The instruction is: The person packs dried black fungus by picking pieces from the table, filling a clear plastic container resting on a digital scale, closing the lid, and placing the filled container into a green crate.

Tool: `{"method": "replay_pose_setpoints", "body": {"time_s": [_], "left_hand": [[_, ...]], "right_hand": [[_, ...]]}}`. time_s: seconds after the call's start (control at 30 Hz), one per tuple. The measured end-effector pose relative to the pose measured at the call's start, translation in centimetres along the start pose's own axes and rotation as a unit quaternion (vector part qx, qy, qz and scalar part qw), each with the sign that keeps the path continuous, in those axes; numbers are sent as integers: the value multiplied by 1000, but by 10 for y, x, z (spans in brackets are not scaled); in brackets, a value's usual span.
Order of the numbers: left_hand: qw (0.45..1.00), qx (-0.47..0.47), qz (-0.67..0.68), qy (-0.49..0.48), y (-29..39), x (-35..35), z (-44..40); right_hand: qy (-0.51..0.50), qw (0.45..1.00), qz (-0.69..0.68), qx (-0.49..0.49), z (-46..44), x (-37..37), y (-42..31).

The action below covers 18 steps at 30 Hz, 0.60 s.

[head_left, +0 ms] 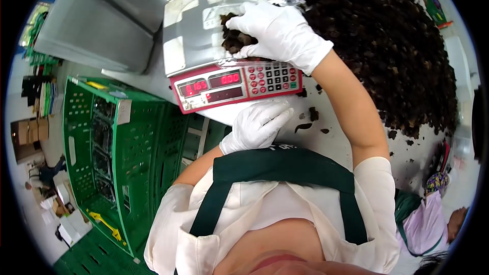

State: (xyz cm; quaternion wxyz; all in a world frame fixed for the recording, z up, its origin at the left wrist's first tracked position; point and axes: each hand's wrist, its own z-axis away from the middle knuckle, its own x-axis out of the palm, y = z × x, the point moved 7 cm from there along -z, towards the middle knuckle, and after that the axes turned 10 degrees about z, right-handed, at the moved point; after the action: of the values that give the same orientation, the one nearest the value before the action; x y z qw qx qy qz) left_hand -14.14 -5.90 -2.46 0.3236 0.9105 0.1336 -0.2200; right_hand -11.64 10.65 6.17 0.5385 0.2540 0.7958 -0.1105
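Observation:
My right hand (282, 34), in a white glove, reaches over the plate of a red electronic scale (204, 103). Its thumb and fingers curve around a small heap of dark brown, curled pieces like dried wood ear mushroom (232, 40). Part of the heap is hidden under the palm. Clear plastic covers the scale plate, and red digits glow on its display (193, 88). My left hand (259, 124), also gloved in white, rests just in front of the scale, fingers stretched and close together, holding nothing.
A large mound of the same dark pieces (377, 46) spreads over the table at right. Left of the scale stands a grey plastic bin (104, 20). A green crate (147, 132) holding clear plastic boxes (103, 140) sits below it. Another person (423, 219) is at lower right.

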Motion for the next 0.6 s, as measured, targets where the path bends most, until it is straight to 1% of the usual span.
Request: {"method": "replay_pose_setpoints", "body": {"time_s": [0.07, 0.13, 0.2, 0.3, 0.37, 0.4, 0.47, 0.5, 0.53, 0.6], "left_hand": [[1000, -12, -12, 4, -1, -6, 4], [999, -5, -29, 24, 0, -12, 7], [999, -5, -31, 27, 0, -16, 8], [999, -7, -22, 25, -1, -16, 7], [1000, -6, -15, 26, -3, -14, 9], [1000, -6, -15, 25, -3, -14, 8], [1000, -7, -13, 17, -2, -15, 6], [1000, -7, -13, 16, -3, -15, 5], [1000, -8, -15, 20, -3, -15, 5], [1000, -10, -16, 24, -4, -15, 7]], "right_hand": [[-48, 998, -37, 34, -2, -2, 5], [-34, 990, -135, 35, -4, -9, 14], [-36, 985, -163, 49, -2, -9, 20], [-13, 986, -156, 57, 1, -15, 19], [35, 989, -130, 56, 1, -19, 16], [34, 989, -131, 56, 2, -17, 17], [-53, 992, -51, 103, 3, -2, 26], [-23, 991, -77, 104, 4, -8, 25], [-23, 991, -77, 104, 4, -10, 26], [6, 966, -220, 132, 5, -17, 31]]}}
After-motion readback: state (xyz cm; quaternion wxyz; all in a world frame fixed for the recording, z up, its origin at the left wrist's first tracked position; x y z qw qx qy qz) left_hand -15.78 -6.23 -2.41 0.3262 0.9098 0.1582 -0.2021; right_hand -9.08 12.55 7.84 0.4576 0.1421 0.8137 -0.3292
